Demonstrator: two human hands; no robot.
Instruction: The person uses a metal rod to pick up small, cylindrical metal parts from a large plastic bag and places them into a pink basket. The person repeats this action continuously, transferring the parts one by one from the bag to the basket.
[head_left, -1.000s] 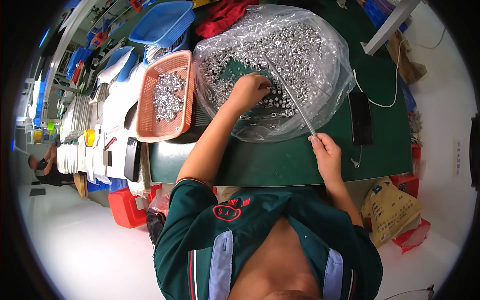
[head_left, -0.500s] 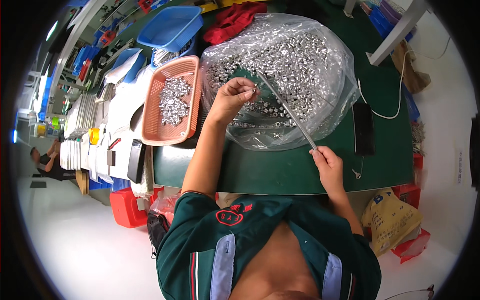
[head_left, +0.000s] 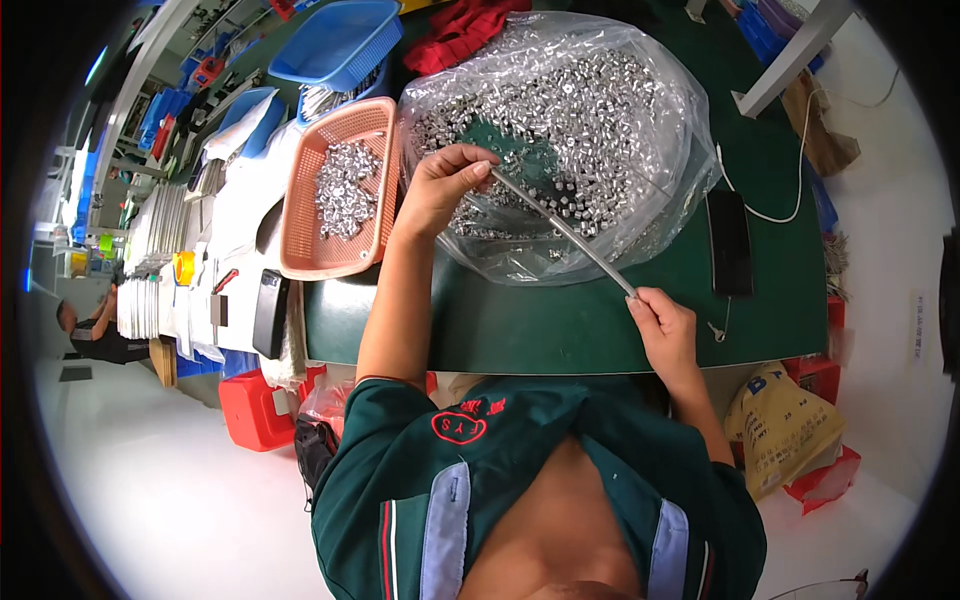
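A long thin metal rod [head_left: 565,229] slants over a clear plastic bag [head_left: 690,180] spread on the table. My right hand [head_left: 668,328] pinches the rod's near end, close to the table's front edge. At the far tip, my left hand [head_left: 447,185] is closed with thumb and forefinger on the rod; whether a small part is also between those fingertips is hidden. Heaped in the bag are many small silver metal pieces [head_left: 620,120], nut-like in shape. A patch of green shows among them just beyond the rod's tip.
Left of the bag stands an orange plastic basket [head_left: 300,215] holding more silver pieces. Behind it are blue baskets [head_left: 335,45] and a red cloth [head_left: 460,35]. A black phone [head_left: 728,243] and a white cable [head_left: 775,216] lie at right, near a metal post [head_left: 805,55].
My left hand has shifted slightly left and up, and its fingers now meet the rod's tip; before, they were apart from it with a small silver piece. The rod has tilted flatter.
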